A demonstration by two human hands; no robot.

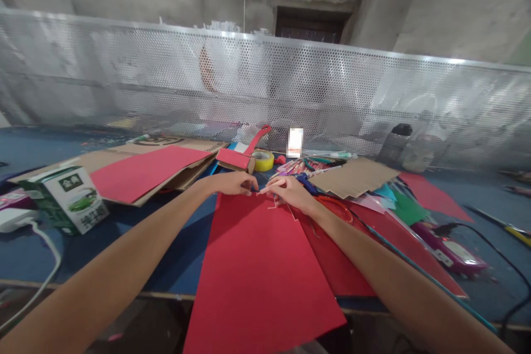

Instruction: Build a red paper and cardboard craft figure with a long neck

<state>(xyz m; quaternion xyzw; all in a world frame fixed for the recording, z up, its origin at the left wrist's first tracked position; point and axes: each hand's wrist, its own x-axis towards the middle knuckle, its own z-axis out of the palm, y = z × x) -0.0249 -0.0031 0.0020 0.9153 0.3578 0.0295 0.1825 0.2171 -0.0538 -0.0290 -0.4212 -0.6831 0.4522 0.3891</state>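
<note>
A large red paper sheet (265, 271) lies in front of me, its near end reaching past the table edge. At its far edge, my left hand (236, 182) has its fingers curled down toward the paper; what they grip is hidden. My right hand (292, 192) is close beside it, fingers pinched and pointing left over the same edge. Whatever is between those fingertips is too small to name. Thin pale marks or strips (271, 207) show on the sheet under my right hand.
Left are a milk carton (78, 202), a white cable and cardboard with red paper (153, 171). Beyond my hands lie a red-covered cardboard piece with a handle (240, 157), yellow tape (263, 161) and pencils. Right are cardboard (354, 177), coloured sheets and a purple device (452, 251).
</note>
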